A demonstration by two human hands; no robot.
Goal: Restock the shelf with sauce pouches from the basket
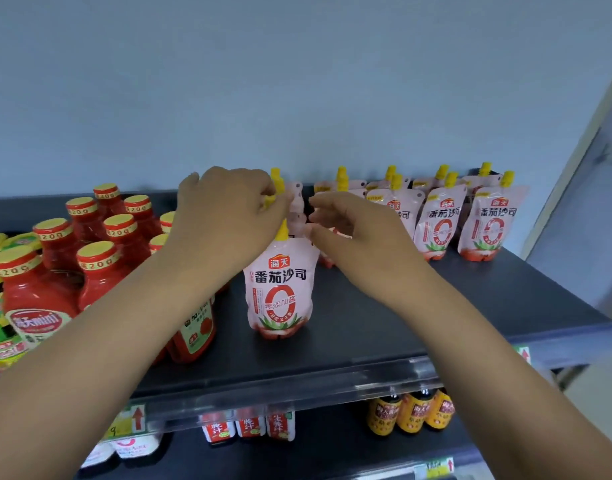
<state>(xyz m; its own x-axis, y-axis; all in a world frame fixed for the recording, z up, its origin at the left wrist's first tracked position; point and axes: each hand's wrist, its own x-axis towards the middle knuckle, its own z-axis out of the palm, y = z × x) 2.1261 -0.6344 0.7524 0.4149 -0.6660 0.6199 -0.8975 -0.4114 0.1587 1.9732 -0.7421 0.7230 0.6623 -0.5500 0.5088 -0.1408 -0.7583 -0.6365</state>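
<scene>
The light is soft and even, a bit dim and bluish. No hard shadows show. A shiny glare streak sits on the clear shelf edge strip (384, 372) at 5 o'clock. The picture is a little fuzzy all over. Lines bend near the edges, most at 3 o'clock, and the corners look blurrier.

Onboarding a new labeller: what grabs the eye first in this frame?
Two bare arms reach in from below; the left hand grips yellow spouts at shelf centre, the right hand hovers open beside it. Just below them a pink tomato sauce pouch stands upright alone, mid-shelf. Red ketchup bottles with yellow caps crowd the left, and a row of matching pouches lines the back right.
</scene>
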